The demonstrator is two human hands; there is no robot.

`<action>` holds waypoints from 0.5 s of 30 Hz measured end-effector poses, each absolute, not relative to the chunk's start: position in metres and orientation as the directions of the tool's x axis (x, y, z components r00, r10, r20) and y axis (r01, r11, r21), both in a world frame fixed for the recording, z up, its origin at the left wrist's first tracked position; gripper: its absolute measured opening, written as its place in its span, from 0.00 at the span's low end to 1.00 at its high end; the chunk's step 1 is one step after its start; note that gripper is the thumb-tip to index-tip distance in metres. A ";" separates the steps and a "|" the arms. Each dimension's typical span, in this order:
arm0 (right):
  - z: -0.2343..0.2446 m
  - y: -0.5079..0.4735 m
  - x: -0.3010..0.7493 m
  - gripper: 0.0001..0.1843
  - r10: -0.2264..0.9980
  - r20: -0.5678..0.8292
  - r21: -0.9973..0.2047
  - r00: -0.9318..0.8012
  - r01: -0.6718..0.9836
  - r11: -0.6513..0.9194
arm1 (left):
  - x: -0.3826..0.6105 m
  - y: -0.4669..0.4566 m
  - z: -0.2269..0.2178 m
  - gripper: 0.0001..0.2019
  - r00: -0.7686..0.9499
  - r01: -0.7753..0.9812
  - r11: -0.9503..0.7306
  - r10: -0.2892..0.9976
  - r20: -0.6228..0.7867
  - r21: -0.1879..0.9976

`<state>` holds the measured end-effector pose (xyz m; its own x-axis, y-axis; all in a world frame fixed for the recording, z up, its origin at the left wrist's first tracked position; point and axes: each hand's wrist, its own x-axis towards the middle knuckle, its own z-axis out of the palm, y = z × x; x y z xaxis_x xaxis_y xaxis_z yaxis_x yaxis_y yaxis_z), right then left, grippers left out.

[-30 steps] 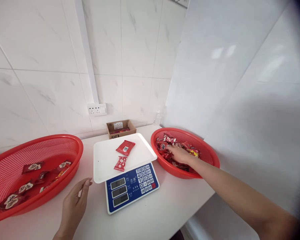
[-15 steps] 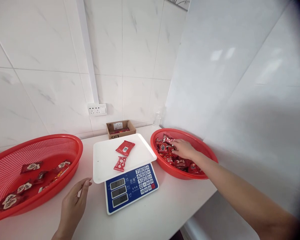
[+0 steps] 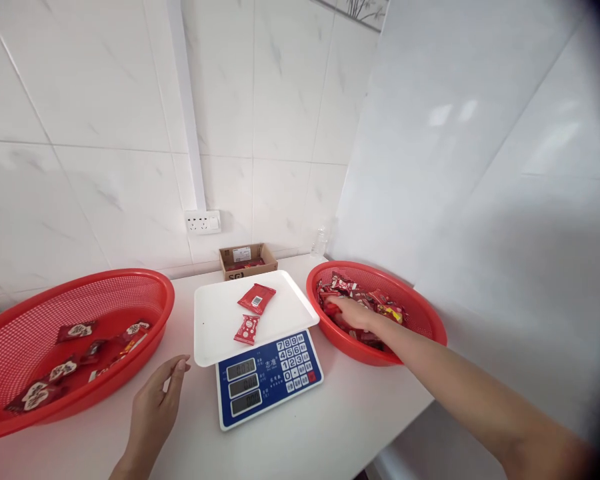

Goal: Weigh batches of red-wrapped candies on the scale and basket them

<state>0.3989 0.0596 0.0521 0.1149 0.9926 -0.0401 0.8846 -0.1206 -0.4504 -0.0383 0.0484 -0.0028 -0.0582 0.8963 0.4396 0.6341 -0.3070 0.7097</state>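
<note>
My right hand (image 3: 351, 313) reaches down into the right red basket (image 3: 433, 327), among small wrapped snack packets (image 3: 390, 312). Its fingertips are buried in the pile, so whether they grip a packet is hidden. Between the baskets stands a digital scale (image 3: 275, 383) with a white tray (image 3: 213, 320). Two red packets lie on the tray: a larger one with a barcode (image 3: 257, 299) and a smaller dotted one (image 3: 247, 329). My left hand (image 3: 156, 403) hovers left of the scale's keypad, thumb and fingers drawn together, with nothing visible in them.
At the left, another red basket (image 3: 167, 310) holds several dark red packets (image 3: 37, 396). Behind the scale sits a small cardboard box (image 3: 245, 272) with red items inside. A clear plastic container (image 3: 320, 241) stands in the corner, and a socket (image 3: 203, 222) is on the wall.
My right hand has moved left and deeper into the packets, shifting the pile and showing a yellow-marked one. My left hand keeps its pose. The view has shifted slightly.
</note>
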 end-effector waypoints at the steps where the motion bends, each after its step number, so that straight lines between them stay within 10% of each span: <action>1: 0.057 0.061 0.403 0.18 0.992 -0.040 -0.451 0.119 0.884 -0.124 | -0.038 0.049 -0.003 0.19 -0.057 0.628 -0.309 0.897 0.439 0.714; 8: 0.101 0.069 0.391 0.21 0.970 0.046 -0.763 0.240 0.635 -0.121 | -0.036 0.047 -0.002 0.18 -0.047 0.604 -0.349 0.882 0.468 0.717; 15: 0.105 0.083 0.307 0.20 0.976 -0.147 -0.902 -0.161 0.427 -0.066 | -0.034 0.043 0.002 0.18 -0.062 0.576 -0.331 0.894 0.444 0.747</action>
<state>0.3067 0.0833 0.1049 -0.1605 0.9760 -0.1472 0.4274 -0.0657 -0.9017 -0.0344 0.0435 0.0016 -0.0621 0.8939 0.4439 0.5763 -0.3310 0.7472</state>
